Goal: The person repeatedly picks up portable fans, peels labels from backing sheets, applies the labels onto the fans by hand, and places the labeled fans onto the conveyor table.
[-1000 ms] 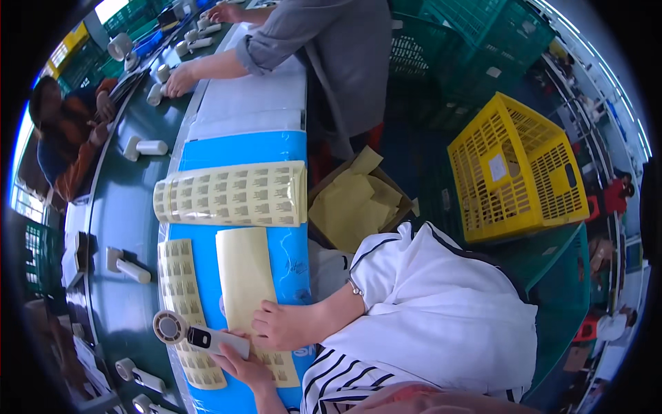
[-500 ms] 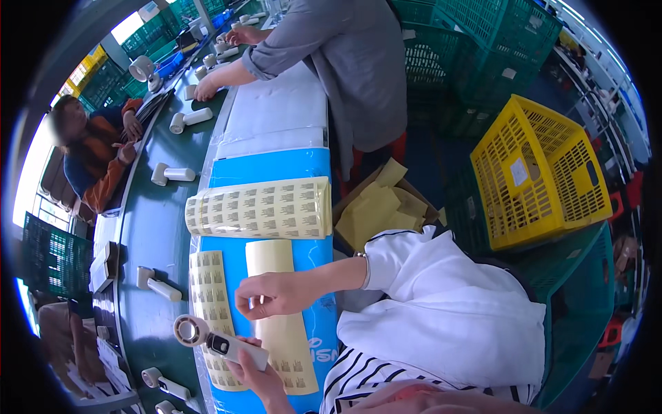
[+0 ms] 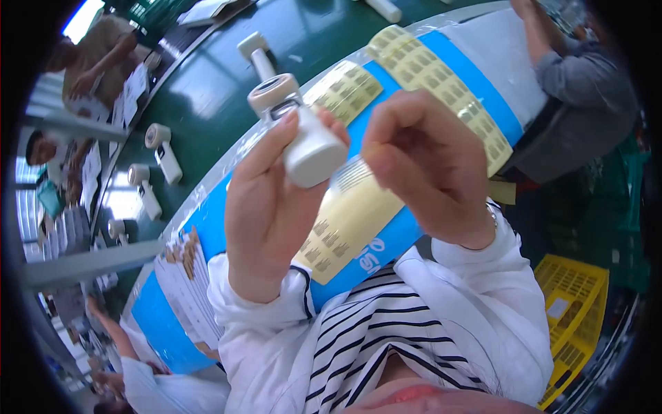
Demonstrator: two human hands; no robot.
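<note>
My left hand is closed around the white handle of a small handheld fan, holding it up with its round beige head pointing away. To the right of it, my right hand has thumb and forefinger pinched together. A blurred, pale lined patch shows beside those fingertips; whether it is a label in the pinch, I cannot tell. Under my hands lies a cream label sheet, partly bare, with printed labels at its near end. Another label sheet and a thicker stack of label sheets lie beyond, on the blue surface.
Several white handheld fans stand or lie on the green conveyor belt to the left. A grey metal bar crosses at the lower left. A yellow crate is at the right. Other people work around the line.
My view has turned, so the bench now runs diagonally. The fan is raised closer, its handle end toward me. My right hand has come up from the label sheet to beside the fan.
</note>
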